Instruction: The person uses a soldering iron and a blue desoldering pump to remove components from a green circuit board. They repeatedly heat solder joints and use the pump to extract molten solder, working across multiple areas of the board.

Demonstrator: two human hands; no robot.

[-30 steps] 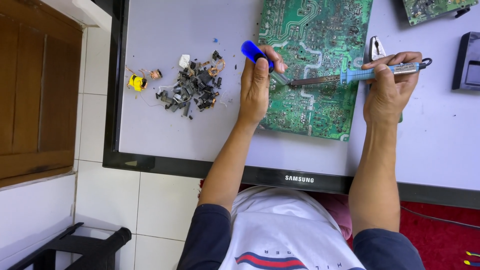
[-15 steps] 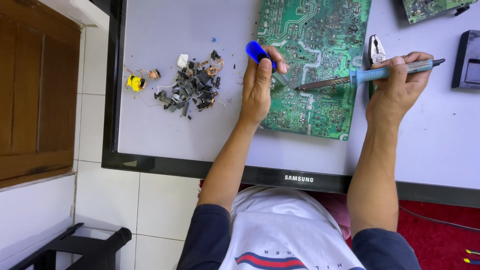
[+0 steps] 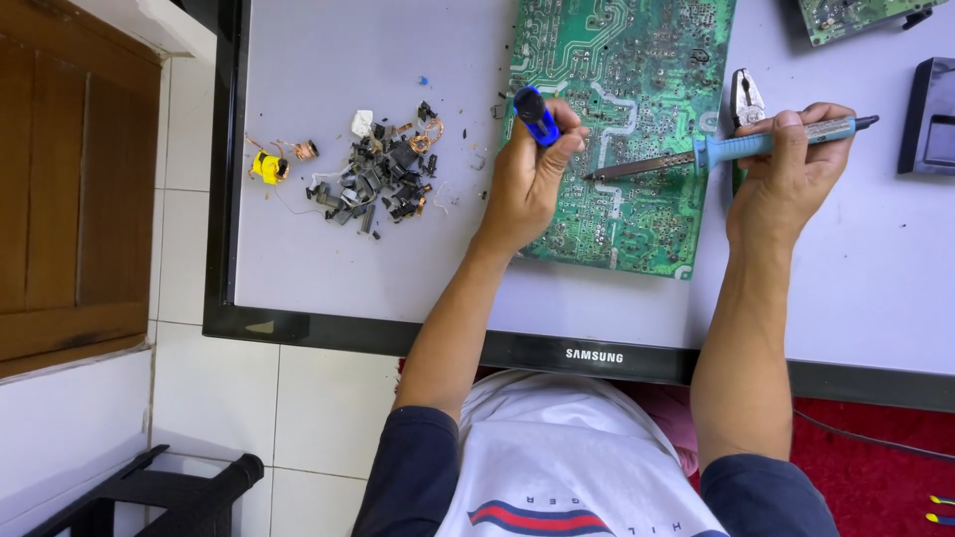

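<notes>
Soldering iron [image 3: 736,149] in right hand [image 3: 791,174] grip, tip on circuit board [image 3: 637,119] — left hand [image 3: 527,174] beside

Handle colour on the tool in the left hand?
Blue, on the tool gripped by the left hand; clearest in the head view.

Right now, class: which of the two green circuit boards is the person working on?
The large green circuit board beneath both hands, touched by the soldering iron. The smaller circuit board lies untouched at the top right edge.

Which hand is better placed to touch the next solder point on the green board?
Probably the right. The right hand holds the soldering iron, whose tip lies on the green circuit board. The left hand holds only a short blue-handled tool near the board's left edge.
</notes>
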